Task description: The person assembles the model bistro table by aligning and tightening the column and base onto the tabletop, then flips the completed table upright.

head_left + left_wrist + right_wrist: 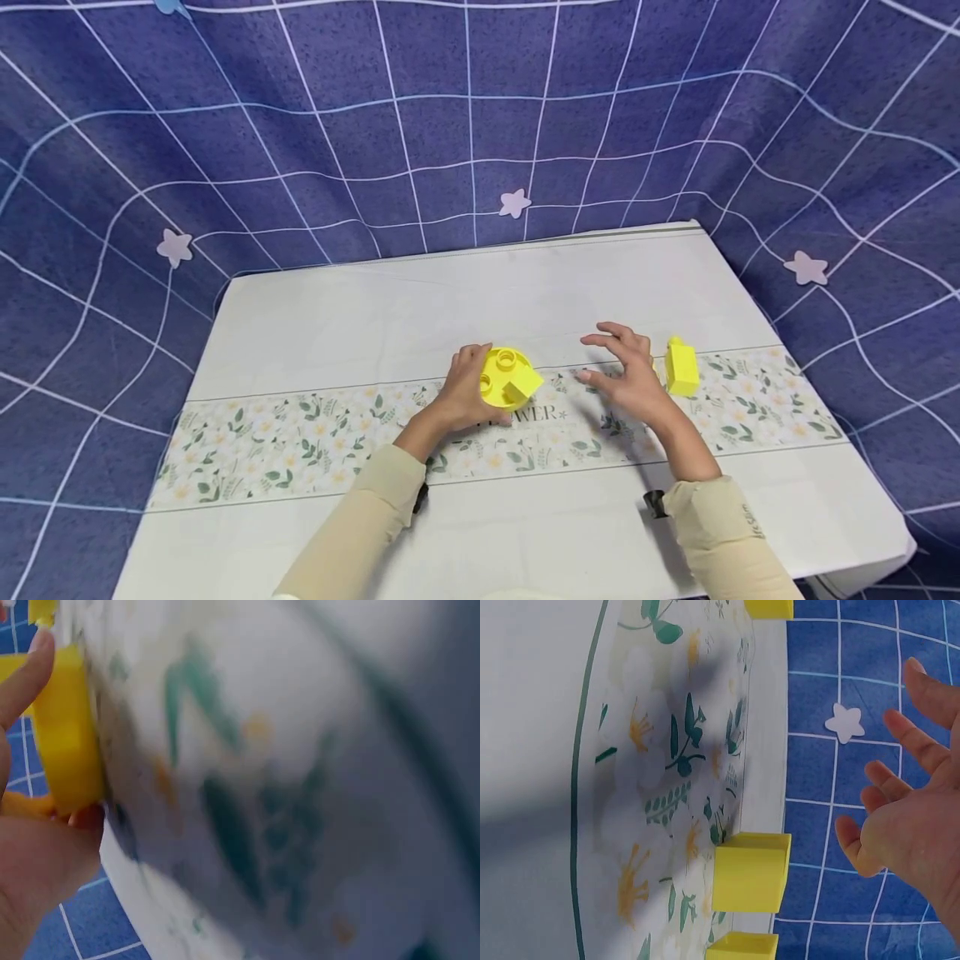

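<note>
A round yellow base [496, 392] with raised round sockets sits on the table's floral band. A yellow block [524, 382] stands on its right side. My left hand [462, 392] grips the base's rim from the left, thumb at the near edge and fingers at the far one. In the left wrist view the base [71, 742] shows edge-on between thumb and fingers. My right hand [626, 375] hovers to the right, fingers spread and bent a little, holding nothing. Just beyond it stands a yellow block [682, 369] with a knob on top; another is mostly hidden behind the hand.
A white table cover [360, 317] with a printed flower band lies under everything. Blue gridded curtain [435, 133] with pale stars surrounds the back and sides. Two yellow blocks, one nearer [751, 874], show low in the right wrist view.
</note>
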`<state>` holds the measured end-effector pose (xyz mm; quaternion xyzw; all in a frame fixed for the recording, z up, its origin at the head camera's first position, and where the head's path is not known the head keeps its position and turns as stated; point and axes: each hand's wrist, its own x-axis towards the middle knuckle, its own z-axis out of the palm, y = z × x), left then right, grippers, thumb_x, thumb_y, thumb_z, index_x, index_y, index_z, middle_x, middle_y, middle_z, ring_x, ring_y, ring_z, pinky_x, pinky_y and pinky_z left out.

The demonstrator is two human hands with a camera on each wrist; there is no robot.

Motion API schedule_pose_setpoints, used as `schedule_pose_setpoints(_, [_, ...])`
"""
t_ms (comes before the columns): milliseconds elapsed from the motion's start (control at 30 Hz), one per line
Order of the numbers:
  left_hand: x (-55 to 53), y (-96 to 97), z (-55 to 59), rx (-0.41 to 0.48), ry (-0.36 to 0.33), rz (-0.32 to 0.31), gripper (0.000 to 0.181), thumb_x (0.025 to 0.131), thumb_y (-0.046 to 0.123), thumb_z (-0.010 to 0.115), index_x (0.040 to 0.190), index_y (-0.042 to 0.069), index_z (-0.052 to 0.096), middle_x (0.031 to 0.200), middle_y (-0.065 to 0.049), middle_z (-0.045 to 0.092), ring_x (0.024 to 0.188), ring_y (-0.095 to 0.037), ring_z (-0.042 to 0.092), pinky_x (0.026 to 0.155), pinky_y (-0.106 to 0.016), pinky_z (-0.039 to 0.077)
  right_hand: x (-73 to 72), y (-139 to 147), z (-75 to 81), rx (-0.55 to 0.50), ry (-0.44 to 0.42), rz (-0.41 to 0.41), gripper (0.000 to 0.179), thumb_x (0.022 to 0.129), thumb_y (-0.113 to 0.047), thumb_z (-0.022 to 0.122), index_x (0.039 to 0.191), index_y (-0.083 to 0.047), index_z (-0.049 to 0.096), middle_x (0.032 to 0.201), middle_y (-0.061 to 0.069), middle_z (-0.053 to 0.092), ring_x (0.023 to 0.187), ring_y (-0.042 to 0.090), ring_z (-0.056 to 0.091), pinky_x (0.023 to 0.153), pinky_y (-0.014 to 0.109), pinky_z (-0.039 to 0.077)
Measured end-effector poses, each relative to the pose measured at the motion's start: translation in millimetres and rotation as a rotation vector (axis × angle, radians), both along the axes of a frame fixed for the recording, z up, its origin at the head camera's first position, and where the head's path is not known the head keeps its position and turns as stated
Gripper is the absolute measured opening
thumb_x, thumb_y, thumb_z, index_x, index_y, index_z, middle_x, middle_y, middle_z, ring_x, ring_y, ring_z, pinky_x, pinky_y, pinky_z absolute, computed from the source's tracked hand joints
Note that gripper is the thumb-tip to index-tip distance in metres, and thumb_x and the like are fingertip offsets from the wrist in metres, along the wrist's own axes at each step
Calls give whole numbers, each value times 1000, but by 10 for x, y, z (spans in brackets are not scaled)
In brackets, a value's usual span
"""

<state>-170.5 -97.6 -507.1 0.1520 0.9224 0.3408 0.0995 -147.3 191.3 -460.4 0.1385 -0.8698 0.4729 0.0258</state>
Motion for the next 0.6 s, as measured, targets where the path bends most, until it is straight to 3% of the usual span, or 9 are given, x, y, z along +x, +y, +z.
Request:
schedule_pose_setpoints(167, [-13, 17, -26, 19, 30, 12, 114, 58, 36, 92, 150, 12, 29, 137, -8, 32, 124, -23, 29, 105, -42, 33, 7, 61, 6, 5, 10, -6, 45, 84, -11, 74, 127, -10, 59, 149, 11, 32, 133, 35, 16, 100, 63, 19])
schedule_pose_setpoints(467, [-121, -83, 113, 74, -88, -152, 109, 60, 12, 91, 150, 18, 31, 137, -9, 27, 126, -25, 21, 107, -53, 27, 16, 191, 39, 40, 18, -43, 44, 85, -13, 74, 126, -10, 60, 148, 13, 33, 132, 37, 18, 99, 61, 21])
schedule_pose_setpoints(600, [-115, -73, 140, 76, -110, -163, 113, 58, 8, 91, 152, 17, 28, 140, -10, 25, 128, -27, 19, 109, -54, 23, 26, 241, 45, 38, 9, -51, 43, 86, -14, 72, 127, -10, 59, 148, 14, 32, 131, 37, 17, 97, 62, 18])
